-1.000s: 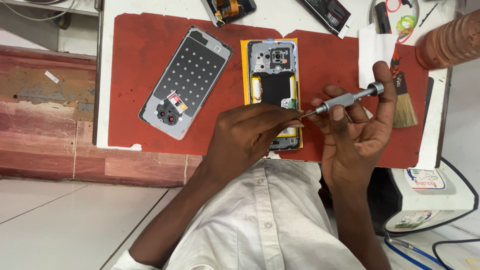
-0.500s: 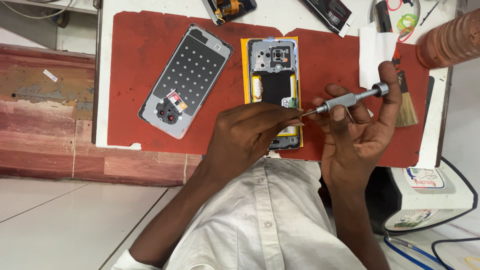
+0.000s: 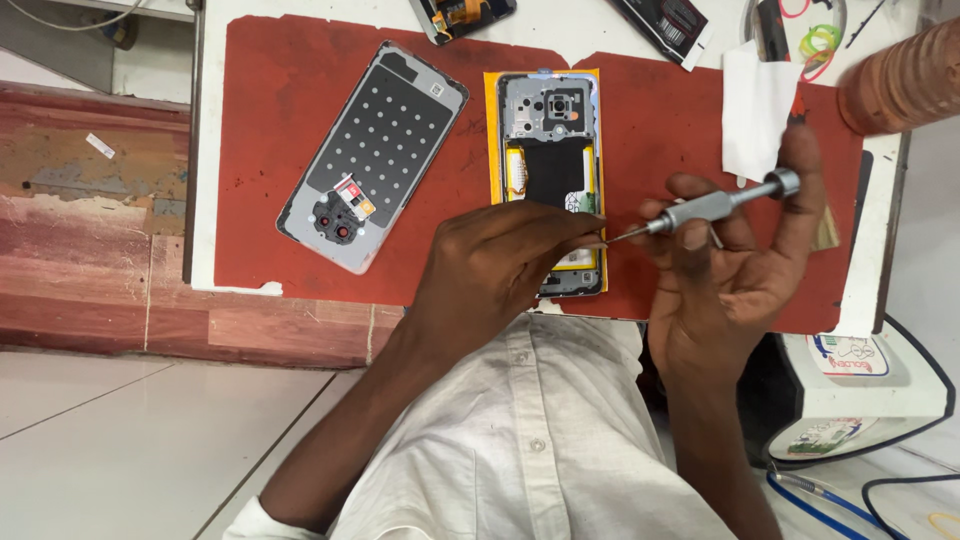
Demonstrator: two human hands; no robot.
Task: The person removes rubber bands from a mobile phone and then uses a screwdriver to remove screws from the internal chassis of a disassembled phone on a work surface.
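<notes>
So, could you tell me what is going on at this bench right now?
A person in a white shirt is working on an opened phone lying on a red mat. The right hand holds a small metal screwdriver, its tip pointing at the left hand's fingertips, which rest over the phone's lower part. The removed back cover lies inside-up to the phone's left.

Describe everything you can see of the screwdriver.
The screwdriver is slim, grey metal, with a round cap at its far end and a thin tip. It lies almost level, tip pointing left. The right hand holds its shaft, forefinger on the cap. The left hand fingertips meet the tip above the phone.
</notes>
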